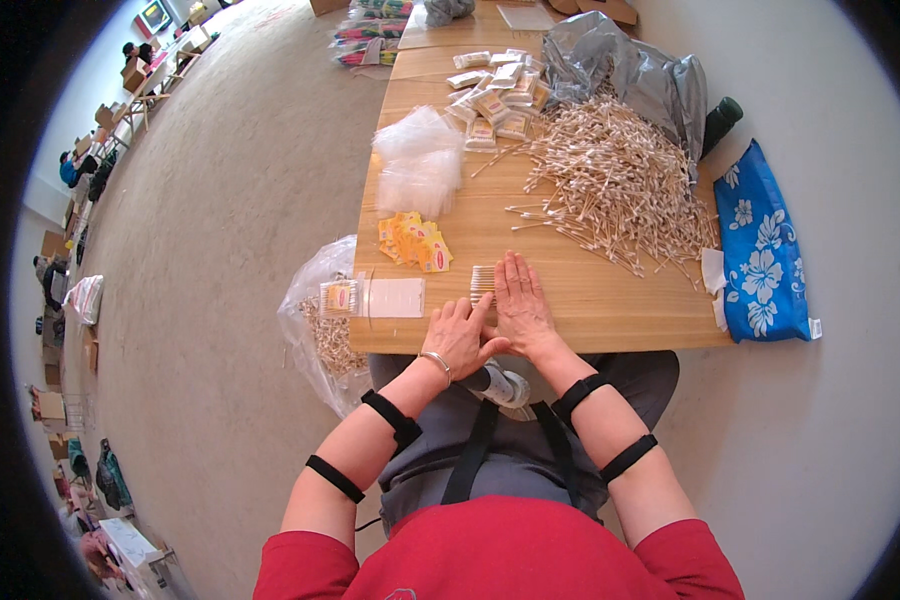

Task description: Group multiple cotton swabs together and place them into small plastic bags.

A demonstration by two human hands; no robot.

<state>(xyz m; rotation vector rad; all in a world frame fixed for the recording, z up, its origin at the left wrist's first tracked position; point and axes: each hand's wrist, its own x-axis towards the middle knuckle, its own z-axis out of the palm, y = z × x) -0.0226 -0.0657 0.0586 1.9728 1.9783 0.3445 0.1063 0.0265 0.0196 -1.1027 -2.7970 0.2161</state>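
A small row of cotton swabs [483, 281] lies side by side near the front edge of the table [620, 315]. My right hand [523, 308] rests flat along the right side of this row, fingers straight and together. From the left, my left hand [458, 338] reaches over the near ends of the swabs with its fingers stretched out. Its thumb points toward my right hand. Left of the hands are a clear packet of swabs [339, 298] with a yellow card inside and a white rectangular piece [397, 298]. Yellow printed cards [415, 242] lie scattered just beyond.
A large heap of loose swabs [620, 180] spills from a grey plastic bag [625, 65]. Clear bags [418, 160] and filled packets [500, 95] lie further back. A blue flowered bag [763, 250] stands at the right edge. Below left hangs a plastic bag of swabs [320, 330].
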